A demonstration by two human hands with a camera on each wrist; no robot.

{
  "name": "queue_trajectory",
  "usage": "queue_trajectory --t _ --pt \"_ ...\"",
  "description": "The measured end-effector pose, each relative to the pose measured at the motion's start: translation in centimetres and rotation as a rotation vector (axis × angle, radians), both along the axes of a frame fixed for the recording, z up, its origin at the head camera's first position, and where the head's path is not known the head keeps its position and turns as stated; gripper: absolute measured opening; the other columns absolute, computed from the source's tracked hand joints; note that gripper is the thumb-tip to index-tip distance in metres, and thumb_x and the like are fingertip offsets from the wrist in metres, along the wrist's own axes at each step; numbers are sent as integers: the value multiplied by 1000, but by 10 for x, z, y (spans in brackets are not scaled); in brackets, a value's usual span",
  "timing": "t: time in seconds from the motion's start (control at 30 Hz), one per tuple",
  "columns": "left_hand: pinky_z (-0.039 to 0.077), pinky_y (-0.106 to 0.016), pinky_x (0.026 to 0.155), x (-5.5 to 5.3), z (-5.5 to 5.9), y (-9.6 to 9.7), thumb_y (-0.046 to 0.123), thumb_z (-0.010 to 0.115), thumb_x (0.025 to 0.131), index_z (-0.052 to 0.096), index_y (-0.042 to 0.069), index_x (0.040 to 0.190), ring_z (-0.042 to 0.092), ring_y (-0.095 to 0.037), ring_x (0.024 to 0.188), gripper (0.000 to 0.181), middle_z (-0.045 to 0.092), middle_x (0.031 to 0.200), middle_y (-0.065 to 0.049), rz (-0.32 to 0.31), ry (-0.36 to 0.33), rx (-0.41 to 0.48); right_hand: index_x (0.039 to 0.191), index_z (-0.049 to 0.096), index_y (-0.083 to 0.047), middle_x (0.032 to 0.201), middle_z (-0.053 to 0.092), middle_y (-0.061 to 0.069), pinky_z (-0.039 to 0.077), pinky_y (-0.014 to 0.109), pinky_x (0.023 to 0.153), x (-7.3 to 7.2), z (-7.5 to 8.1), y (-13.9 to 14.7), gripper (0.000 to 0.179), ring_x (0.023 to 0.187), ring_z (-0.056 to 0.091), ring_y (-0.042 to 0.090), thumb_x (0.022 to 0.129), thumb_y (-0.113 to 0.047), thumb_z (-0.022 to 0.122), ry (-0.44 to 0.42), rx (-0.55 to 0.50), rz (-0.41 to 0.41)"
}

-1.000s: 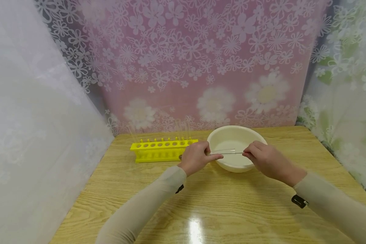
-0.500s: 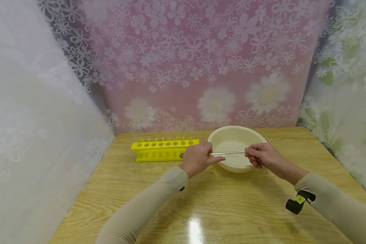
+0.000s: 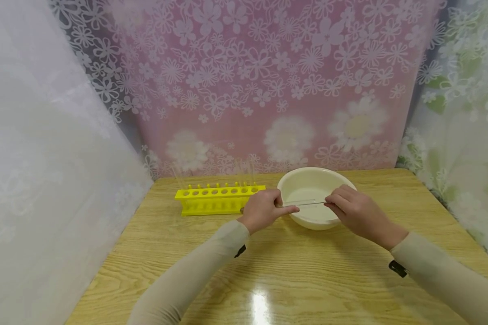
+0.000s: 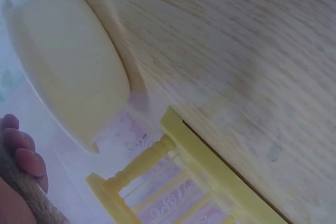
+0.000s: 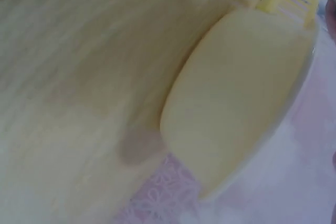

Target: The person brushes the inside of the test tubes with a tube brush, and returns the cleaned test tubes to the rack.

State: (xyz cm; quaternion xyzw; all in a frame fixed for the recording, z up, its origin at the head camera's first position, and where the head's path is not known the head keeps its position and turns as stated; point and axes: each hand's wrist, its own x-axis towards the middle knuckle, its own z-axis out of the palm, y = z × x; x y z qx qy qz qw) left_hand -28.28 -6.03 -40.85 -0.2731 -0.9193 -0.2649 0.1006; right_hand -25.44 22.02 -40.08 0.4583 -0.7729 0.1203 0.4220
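My left hand (image 3: pixel 264 207) grips a clear glass test tube (image 3: pixel 302 201) lying nearly level over the basin's near side. The tube's mouth points right. With its fingertips, my right hand (image 3: pixel 355 214) pinches the thin wire handle of a test tube brush (image 4: pixel 30 192), and the wire runs leftward into the tube. Brown bristles show beside the curled left fingers (image 4: pixel 32 162) in the left wrist view. Below both hands stands a cream plastic basin (image 3: pixel 313 173). In the right wrist view only slivers of fingers show at the right edge.
Left of the basin, a yellow test tube rack (image 3: pixel 215 205) holds several clear test tubes (image 3: pixel 251 173) at its two ends. The wooden table (image 3: pixel 227 280) meets a pink flowered curtain (image 3: pixel 248 90) at the back, with pale sheets on both sides.
My right hand rolled palm-up half a second ago and has since rolled back over, still pinching the wire. My left hand keeps the tube in nearly the same place.
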Motion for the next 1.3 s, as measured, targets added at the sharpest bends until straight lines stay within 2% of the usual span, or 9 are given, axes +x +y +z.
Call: queue_trajectory --t 0.1,0.2,0.33,0.47,0.67,0.8,0.93,1.13,1.3 --pt "36 -23 46 0 -1 0 73 63 82 54 22 76 47 -9 51 52 54 66 8 -5 -9 -12 86 66 -8 78 60 -1 47 25 57 0 4 2 41 69 55 10 110 -32 43 27 41 36" --pt "35 -23 45 0 -2 0 73 62 83 53 23 76 46 -9 50 52 54 66 8 -4 12 -14 83 64 -12 77 57 -7 43 18 58 3 7 2 33 67 49 3 107 -31 52 -104 22 44" --pt "34 -23 45 0 -2 -1 72 63 83 51 22 76 43 -8 50 52 52 65 8 -2 55 -25 84 63 -17 70 57 -3 38 19 54 7 8 5 16 56 41 2 100 -19 65 -607 -113 45" --pt "33 -21 45 1 -1 1 71 65 82 50 22 76 42 -7 49 51 50 64 9 -4 127 -48 81 58 -6 62 47 4 36 31 49 9 9 6 25 49 35 17 102 -17 61 -1098 -314 59" --pt "30 -20 42 1 -3 2 69 66 84 49 23 76 38 -6 45 50 47 63 10 -6 256 -116 77 44 -7 64 37 -1 35 35 53 9 17 -2 35 54 32 19 107 -23 51 -1633 -629 142" --pt "29 -19 42 1 -6 1 69 64 85 47 23 76 37 -5 44 51 46 64 10 -2 295 -167 82 48 -9 65 36 -3 38 31 57 9 21 -7 28 57 36 13 107 -20 49 -1803 -701 96" --pt "31 -19 43 1 -7 -2 70 63 85 48 23 77 40 -5 47 50 47 66 10 11 258 -149 88 56 -1 64 43 0 42 31 57 10 16 -7 31 56 41 14 105 -27 56 -1599 -550 -32" --pt "34 -20 44 0 -5 -2 69 64 84 52 22 78 44 -5 49 49 50 66 9 27 187 -70 95 70 -11 76 60 -4 45 27 57 13 4 -6 13 64 51 9 97 -24 70 -714 -181 -137" --pt "33 -21 44 0 -5 -2 71 64 83 51 22 77 43 -6 50 50 50 66 9 38 157 -60 91 67 -4 81 63 4 52 31 57 7 -1 -5 39 71 58 14 109 -30 45 -100 68 -86"
